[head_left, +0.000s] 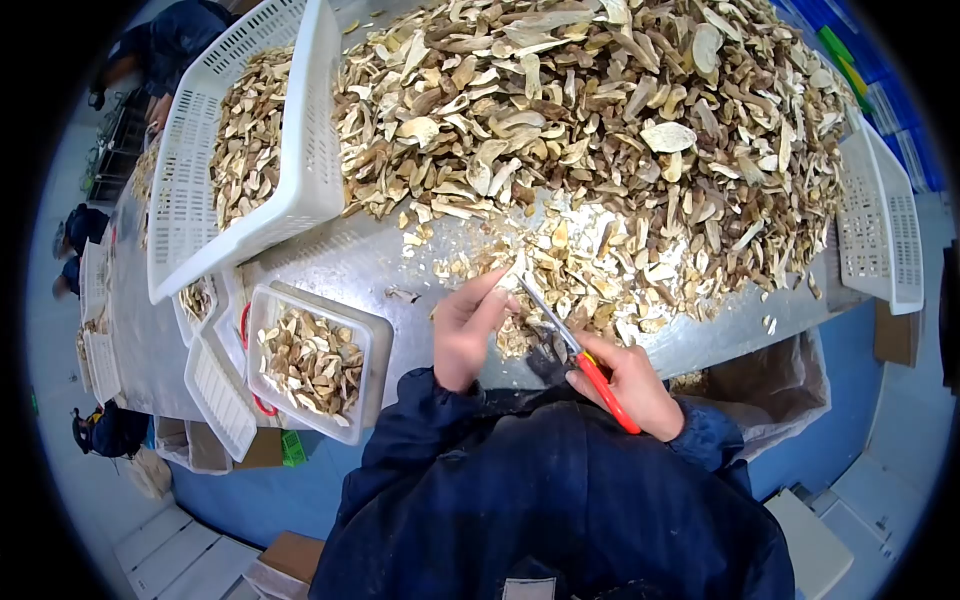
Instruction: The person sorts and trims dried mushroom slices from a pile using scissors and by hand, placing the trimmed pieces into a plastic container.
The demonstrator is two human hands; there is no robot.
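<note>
My left hand (465, 328) pinches a small pale slice of dried mushroom (514, 272) between thumb and fingertips. Red-handled scissors (605, 390) are gripped in my right hand (638, 388). Their metal blades point up and left, with the tips close beside the slice; whether they touch it I cannot tell. Just beyond both hands, small mushroom bits (590, 260) are scattered over the metal table (350, 265). Behind them rises a large heap of dried mushroom slices (600, 110), brown and cream.
At my left stands a white tub (375, 350) holding mushroom pieces. A large white perforated basket (310, 150) of slices leans behind it. Another white basket (885, 220) is at the right end. A lined box (790, 395) sits below the table edge. Several people work at far left.
</note>
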